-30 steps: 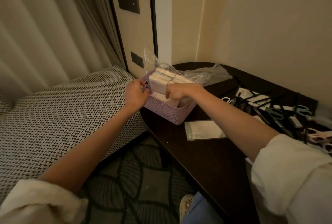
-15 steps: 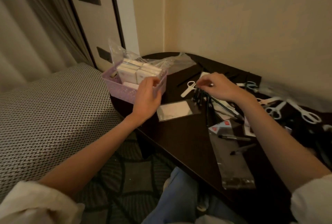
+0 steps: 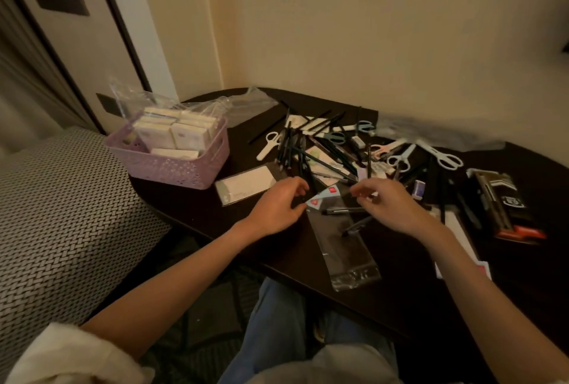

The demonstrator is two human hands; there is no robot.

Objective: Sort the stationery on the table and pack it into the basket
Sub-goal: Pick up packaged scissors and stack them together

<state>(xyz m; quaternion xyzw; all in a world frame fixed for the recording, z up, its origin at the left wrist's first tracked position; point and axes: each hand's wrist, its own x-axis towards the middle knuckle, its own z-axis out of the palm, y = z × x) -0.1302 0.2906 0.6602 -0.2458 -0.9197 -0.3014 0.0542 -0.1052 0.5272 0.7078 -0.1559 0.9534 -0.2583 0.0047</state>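
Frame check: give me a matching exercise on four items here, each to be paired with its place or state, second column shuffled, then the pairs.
Things:
1. lilac basket
2. white scissors
3. clear sleeve
4. red-ended pack

Places or states:
A. flat on the near table edge, between the hands
B. at the table's left end, holding white boxes
C. far right on the table
D. beside the heap of dark pencils, on its left

Pairs: 1-B, 2-D, 3-A, 4-C
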